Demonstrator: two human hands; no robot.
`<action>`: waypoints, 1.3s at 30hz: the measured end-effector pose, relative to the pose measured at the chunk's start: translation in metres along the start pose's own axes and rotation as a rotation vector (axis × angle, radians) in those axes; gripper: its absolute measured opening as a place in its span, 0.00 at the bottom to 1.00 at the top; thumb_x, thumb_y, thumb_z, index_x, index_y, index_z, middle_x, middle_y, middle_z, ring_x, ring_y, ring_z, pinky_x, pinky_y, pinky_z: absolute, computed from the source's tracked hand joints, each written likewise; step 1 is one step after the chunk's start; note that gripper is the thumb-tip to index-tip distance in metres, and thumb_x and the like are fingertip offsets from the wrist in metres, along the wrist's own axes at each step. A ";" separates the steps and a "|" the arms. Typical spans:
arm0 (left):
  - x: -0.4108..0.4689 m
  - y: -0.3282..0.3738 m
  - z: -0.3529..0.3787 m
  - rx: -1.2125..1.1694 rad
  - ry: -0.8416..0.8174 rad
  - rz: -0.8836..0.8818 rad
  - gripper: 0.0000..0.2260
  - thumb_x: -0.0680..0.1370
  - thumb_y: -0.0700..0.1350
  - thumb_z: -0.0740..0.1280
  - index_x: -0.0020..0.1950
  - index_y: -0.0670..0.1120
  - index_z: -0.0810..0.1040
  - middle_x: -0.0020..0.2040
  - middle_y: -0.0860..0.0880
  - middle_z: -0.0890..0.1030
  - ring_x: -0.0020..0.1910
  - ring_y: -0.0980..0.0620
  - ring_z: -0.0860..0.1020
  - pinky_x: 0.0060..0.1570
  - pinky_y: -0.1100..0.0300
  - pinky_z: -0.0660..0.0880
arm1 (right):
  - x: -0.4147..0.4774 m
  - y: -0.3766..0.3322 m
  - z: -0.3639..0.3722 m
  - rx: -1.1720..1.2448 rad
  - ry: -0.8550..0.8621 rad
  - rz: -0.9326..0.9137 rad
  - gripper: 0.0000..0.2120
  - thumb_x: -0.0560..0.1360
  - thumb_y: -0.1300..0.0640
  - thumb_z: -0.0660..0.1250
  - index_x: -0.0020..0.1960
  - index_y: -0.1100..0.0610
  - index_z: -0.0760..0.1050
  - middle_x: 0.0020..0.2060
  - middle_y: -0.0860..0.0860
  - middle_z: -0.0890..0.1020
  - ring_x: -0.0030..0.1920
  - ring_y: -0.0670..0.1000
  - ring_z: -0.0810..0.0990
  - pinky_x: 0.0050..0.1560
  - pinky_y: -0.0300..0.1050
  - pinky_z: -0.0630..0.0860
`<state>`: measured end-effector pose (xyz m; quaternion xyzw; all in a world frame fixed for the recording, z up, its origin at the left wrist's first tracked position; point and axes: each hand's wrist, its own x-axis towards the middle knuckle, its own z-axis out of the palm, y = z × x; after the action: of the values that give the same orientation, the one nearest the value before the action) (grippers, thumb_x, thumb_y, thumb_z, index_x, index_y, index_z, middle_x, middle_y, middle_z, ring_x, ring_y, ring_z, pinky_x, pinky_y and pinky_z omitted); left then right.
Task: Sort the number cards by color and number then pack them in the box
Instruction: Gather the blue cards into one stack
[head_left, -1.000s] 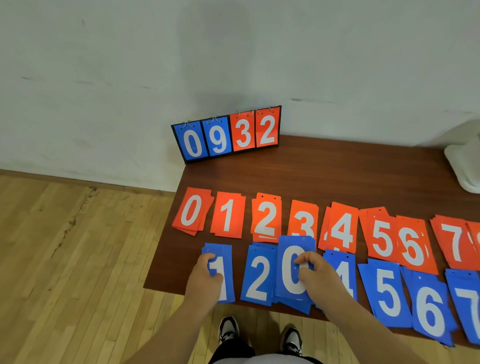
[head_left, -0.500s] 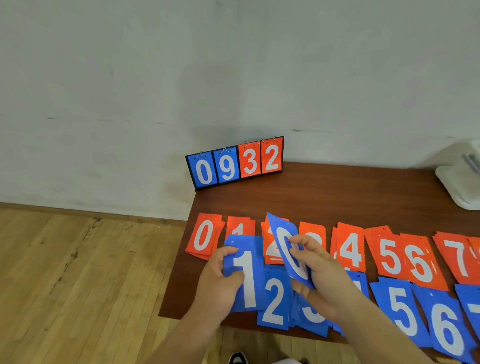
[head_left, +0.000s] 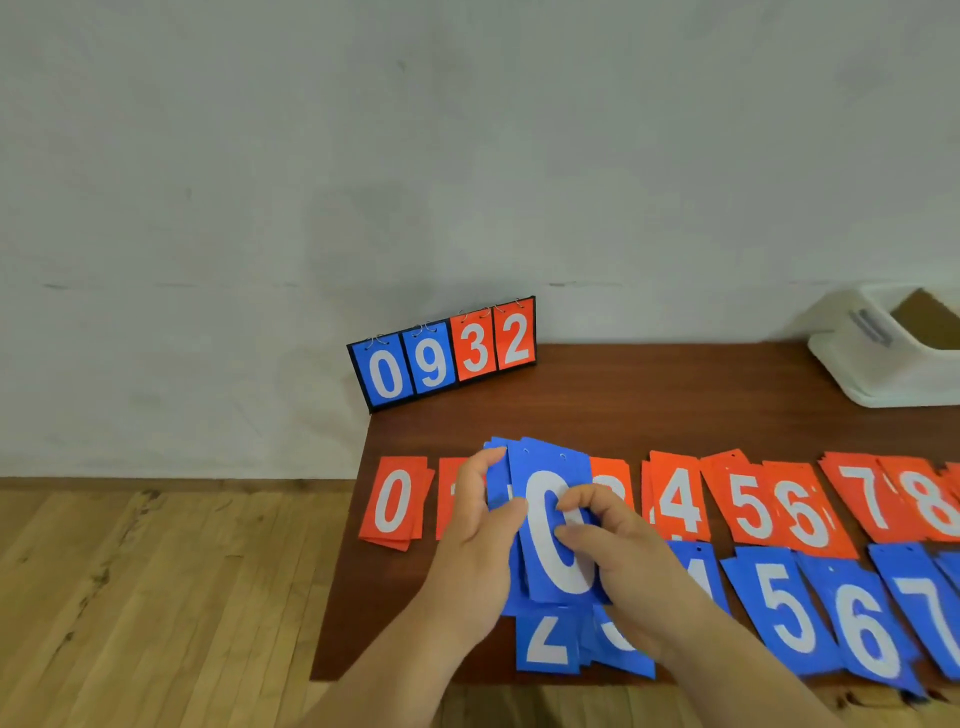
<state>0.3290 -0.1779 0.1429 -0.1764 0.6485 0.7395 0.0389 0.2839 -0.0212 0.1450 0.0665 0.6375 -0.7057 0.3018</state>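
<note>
Number cards (head_left: 392, 504) lie in two rows on the surface (head_left: 649, 395): eight red piles (head_left: 753, 504) countable at the back, six blue piles (head_left: 779, 608) in front. One blue stack (head_left: 540, 566), 0 on top, is raised between two hands. Left hand (head_left: 475, 540) fingers curl round its left edge; right hand (head_left: 618, 566) fingers pinch its face.

Only the arms show — the left hand (head_left: 475, 545) and right hand (head_left: 618, 571), each on a bare forearm. The left forearm (head_left: 384, 670) and right forearm (head_left: 737, 670) are uncovered from wrist to the picture's bottom edge. The fingertips are blurred — nail detail cannot be told.
</note>
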 end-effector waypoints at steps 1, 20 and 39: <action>0.000 -0.002 0.002 0.003 -0.029 -0.015 0.15 0.84 0.49 0.61 0.65 0.68 0.69 0.52 0.61 0.81 0.51 0.54 0.84 0.52 0.46 0.83 | -0.001 0.003 0.000 -0.019 -0.012 0.002 0.10 0.81 0.67 0.65 0.49 0.54 0.79 0.51 0.59 0.85 0.48 0.61 0.85 0.50 0.57 0.77; 0.074 -0.177 0.063 1.058 0.243 -0.472 0.39 0.74 0.59 0.73 0.77 0.53 0.55 0.65 0.46 0.64 0.64 0.42 0.67 0.54 0.49 0.76 | -0.006 0.066 -0.173 -0.594 0.309 0.175 0.07 0.80 0.64 0.63 0.52 0.53 0.76 0.36 0.50 0.76 0.23 0.45 0.66 0.23 0.38 0.64; 0.069 -0.203 0.072 0.885 0.354 -0.447 0.27 0.72 0.48 0.79 0.66 0.56 0.69 0.55 0.49 0.71 0.46 0.46 0.79 0.43 0.51 0.83 | 0.021 0.072 -0.227 -0.653 0.203 0.225 0.06 0.80 0.59 0.68 0.48 0.48 0.76 0.49 0.46 0.79 0.48 0.51 0.80 0.39 0.46 0.80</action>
<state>0.3079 -0.0884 -0.0639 -0.3993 0.8419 0.3274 0.1564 0.2378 0.1847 0.0322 0.1060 0.8447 -0.4171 0.3183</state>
